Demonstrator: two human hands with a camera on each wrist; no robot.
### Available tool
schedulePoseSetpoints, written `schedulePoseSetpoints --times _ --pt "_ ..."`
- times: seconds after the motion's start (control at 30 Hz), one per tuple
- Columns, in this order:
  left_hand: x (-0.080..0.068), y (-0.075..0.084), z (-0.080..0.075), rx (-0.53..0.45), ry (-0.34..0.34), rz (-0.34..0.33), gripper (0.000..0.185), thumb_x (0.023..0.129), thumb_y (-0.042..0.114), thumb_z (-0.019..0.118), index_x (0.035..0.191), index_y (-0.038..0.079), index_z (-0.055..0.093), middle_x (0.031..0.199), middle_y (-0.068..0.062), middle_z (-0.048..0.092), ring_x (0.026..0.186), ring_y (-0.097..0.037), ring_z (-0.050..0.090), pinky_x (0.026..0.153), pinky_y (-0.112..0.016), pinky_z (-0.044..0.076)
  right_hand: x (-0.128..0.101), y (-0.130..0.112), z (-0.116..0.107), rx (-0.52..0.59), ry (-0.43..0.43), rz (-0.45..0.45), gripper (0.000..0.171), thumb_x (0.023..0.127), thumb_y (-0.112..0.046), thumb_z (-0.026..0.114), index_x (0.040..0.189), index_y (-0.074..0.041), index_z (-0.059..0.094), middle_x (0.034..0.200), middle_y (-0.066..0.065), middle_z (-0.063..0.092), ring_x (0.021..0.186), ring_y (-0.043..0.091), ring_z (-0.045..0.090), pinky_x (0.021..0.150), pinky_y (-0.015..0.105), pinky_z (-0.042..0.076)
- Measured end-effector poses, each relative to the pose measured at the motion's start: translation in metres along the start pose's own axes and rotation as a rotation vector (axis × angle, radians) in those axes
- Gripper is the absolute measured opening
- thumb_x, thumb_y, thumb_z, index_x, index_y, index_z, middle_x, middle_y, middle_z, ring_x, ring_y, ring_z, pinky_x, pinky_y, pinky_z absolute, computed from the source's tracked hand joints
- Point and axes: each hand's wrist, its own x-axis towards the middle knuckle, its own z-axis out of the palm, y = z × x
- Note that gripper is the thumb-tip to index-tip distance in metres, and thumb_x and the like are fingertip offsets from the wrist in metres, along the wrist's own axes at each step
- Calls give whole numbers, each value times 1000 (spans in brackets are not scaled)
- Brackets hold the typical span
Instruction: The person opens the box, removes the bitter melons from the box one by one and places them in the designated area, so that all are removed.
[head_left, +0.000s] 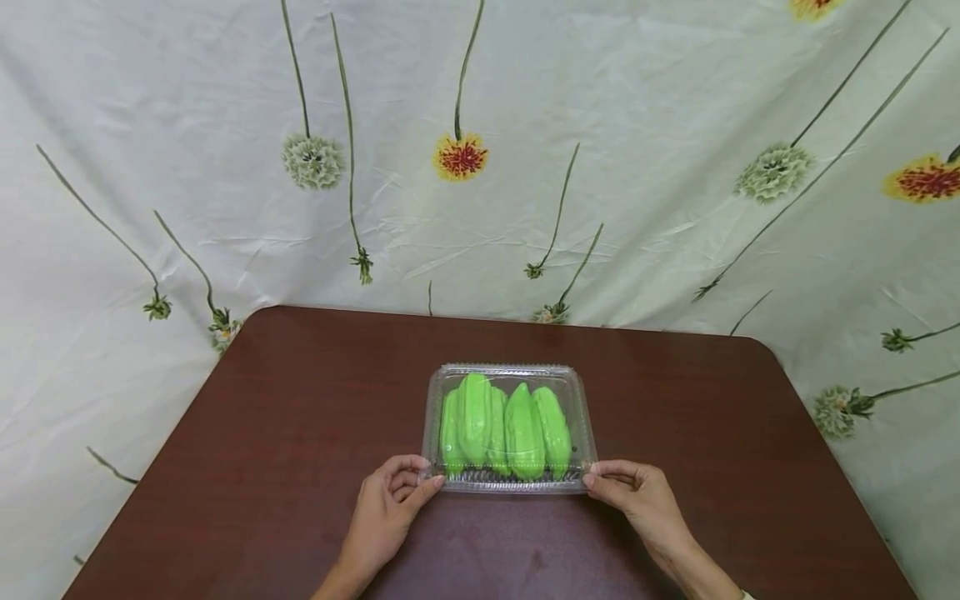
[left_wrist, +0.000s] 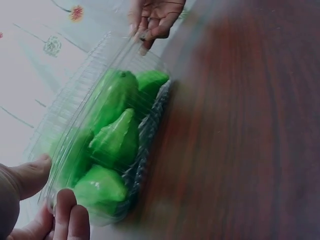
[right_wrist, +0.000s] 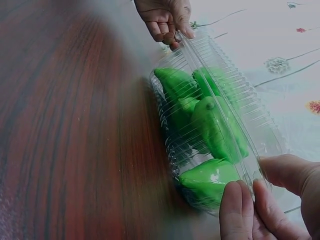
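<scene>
A clear plastic clamshell box [head_left: 508, 487] is over the middle of the table with its lid down. Inside lie several bright green, ridged fruits [head_left: 525, 433] that look like star fruit, side by side. At the box's near left corner, my left hand [head_left: 386, 508] pinches the rim between thumb and fingers. My right hand [head_left: 641, 504] pinches the near right corner the same way. Both wrist views show the thumb above the rim and fingers below it, as with the left thumb [left_wrist: 32, 177] and right thumb [right_wrist: 285, 172]. Whether the box's base touches the table cannot be told.
The dark reddish-brown table [head_left: 300, 400] has rounded far corners. Behind it and along its sides hangs a pale cloth [head_left: 600, 100] printed with flowers.
</scene>
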Motion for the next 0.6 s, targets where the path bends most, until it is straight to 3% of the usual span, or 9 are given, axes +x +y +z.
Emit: schedulePoseSetpoints --times 0.23,0.6 --pt "-3 -3 4 57 27 66 25 89 11 76 104 -3 61 82 -7 65 72 -6 62 66 -21 52 0 -1 0 -15 -7 4 32 89 -9 75 111 13 66 99 1 74 92 12 72 86 27 58" --pt "-4 -8 7 31 34 183 19 91 6 73 97 -5 59 77 -9 67 69 -3 61 64 -19 53 1 -4 0 -26 -12 -9 35 90 -8 74 113 15 64 103 7 74 92 10 71 86 26 57"
